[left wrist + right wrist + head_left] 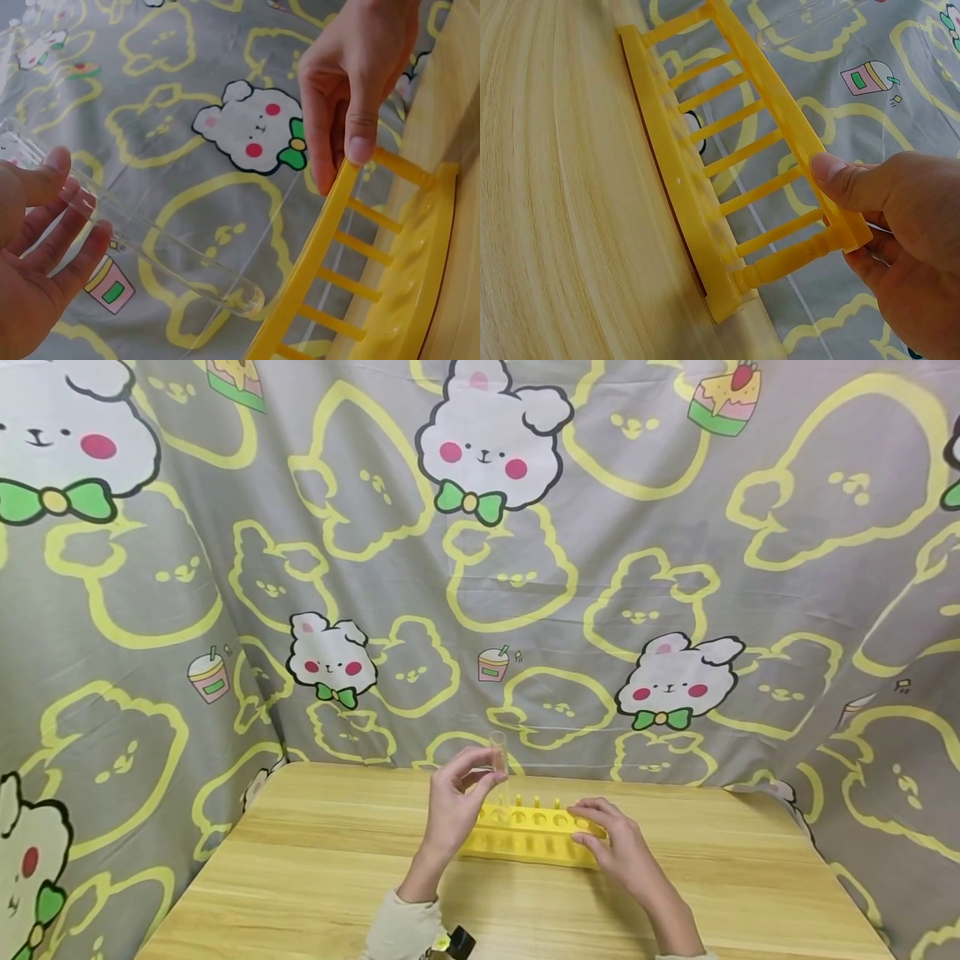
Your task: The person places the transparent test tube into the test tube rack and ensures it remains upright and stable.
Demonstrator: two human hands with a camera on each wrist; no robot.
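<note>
My left hand point(452, 797) pinches a clear test tube point(176, 251) between thumb and fingertips, high on its length. The tube stands nearly upright in the head view, and its rounded lower end is close to the top plate of a yellow test tube rack point(534, 858). In the left wrist view that end looks just above the plate. My right hand point(621, 850) grips the rack's right end, with the thumb point(836, 174) on the near edge of the top plate and fingers round the far side, partly hidden.
The rack stands on a wood-grain table point(322, 860), with round holes along its top and pegs at the back. A grey patterned cloth point(555, 610) hangs behind and at both sides. A small black object point(460, 942) is at the left sleeve.
</note>
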